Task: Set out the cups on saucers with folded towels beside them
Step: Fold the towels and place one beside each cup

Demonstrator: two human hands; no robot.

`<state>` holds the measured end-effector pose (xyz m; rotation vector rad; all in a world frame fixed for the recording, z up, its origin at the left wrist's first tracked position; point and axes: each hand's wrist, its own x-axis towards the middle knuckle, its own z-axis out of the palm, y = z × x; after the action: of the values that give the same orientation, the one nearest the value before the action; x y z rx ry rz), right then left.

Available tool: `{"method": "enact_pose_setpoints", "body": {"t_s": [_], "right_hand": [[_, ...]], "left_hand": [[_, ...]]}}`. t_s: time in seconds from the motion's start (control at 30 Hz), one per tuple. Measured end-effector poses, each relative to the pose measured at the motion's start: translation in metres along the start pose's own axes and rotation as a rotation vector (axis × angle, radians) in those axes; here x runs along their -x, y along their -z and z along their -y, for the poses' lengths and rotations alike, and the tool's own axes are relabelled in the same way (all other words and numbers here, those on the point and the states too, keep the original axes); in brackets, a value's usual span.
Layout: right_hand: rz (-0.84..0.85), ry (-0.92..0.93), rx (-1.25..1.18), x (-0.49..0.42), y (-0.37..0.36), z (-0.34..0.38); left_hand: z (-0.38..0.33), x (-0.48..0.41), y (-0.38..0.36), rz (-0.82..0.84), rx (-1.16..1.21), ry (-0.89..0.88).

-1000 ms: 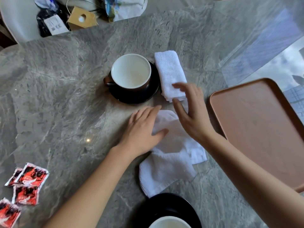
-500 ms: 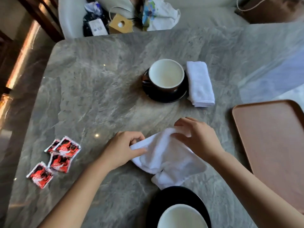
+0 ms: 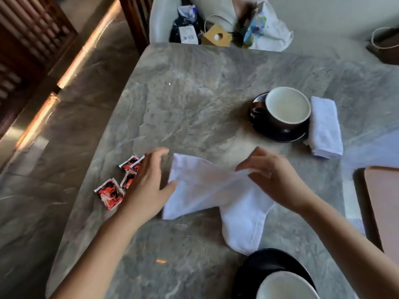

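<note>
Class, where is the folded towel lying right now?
The folded towel lies on the table's far right, touching the right edge of the far saucer, beyond the right hand.

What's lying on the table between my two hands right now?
In the head view, the unfolded white towel lies between the left hand and the right hand, which pinches its upper edge.

At frame centre, a white unfolded towel is pinched by the right hand and touched by the open left hand on the table.
</note>
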<state>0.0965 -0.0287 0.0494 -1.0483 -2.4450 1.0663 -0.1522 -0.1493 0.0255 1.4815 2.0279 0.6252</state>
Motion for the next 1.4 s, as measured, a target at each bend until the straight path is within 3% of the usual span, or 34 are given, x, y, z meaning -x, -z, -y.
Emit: {"method": "enact_pose_setpoints", "body": {"t_s": [0.07,0.13,0.23,0.43,0.53,0.67,0.77,0.87,0.97,1.1,1.2,1.3,1.4], "right_hand": [[0.123,0.084,0.046,-0.006,-0.011,0.018],[0.201,0.117,0.025,-0.01,-0.018,0.032],[0.199,0.096,-0.026,-0.015,-0.014,0.04],[-0.041,-0.287,0.341,-0.012,0.005,0.006],[-0.099,-0.381,0.162,-0.006,0.009,-0.012],[-0.057,-0.382,0.079,-0.008,0.018,-0.029],[-0.17,-0.338,-0.226,-0.019,0.024,-0.033],[-0.329,-0.296,-0.545,-0.034,0.025,-0.025],[-0.412,-0.252,-0.705,-0.052,0.022,-0.011],[-0.499,-0.142,-0.835,-0.074,0.041,0.018],[-0.519,0.081,-0.932,-0.086,0.072,0.043],[-0.472,0.218,-0.98,-0.09,0.099,0.059],[-0.359,0.18,-1.001,-0.085,0.112,0.061]], "left_hand": [[-0.011,-0.004,-0.004,-0.025,-0.143,-0.262],[-0.021,-0.01,-0.013,0.096,-0.278,-0.417],[-0.023,-0.022,-0.018,0.217,-0.265,-0.337],[0.012,-0.022,0.01,0.09,0.073,-0.013],[0.023,-0.018,0.018,0.106,0.244,0.065],[0.025,-0.02,0.031,0.043,0.68,0.172],[0.02,-0.027,0.038,-0.013,0.942,0.241],[0.008,-0.042,0.045,-0.143,1.041,0.261],[-0.006,-0.058,0.052,-0.314,1.033,0.248],[-0.033,-0.071,0.078,-0.513,1.005,0.044],[-0.054,-0.075,0.114,-0.639,0.959,-0.21],[-0.063,-0.069,0.148,-0.586,0.903,-0.376],[-0.062,-0.061,0.163,-0.402,0.845,-0.376]]}}
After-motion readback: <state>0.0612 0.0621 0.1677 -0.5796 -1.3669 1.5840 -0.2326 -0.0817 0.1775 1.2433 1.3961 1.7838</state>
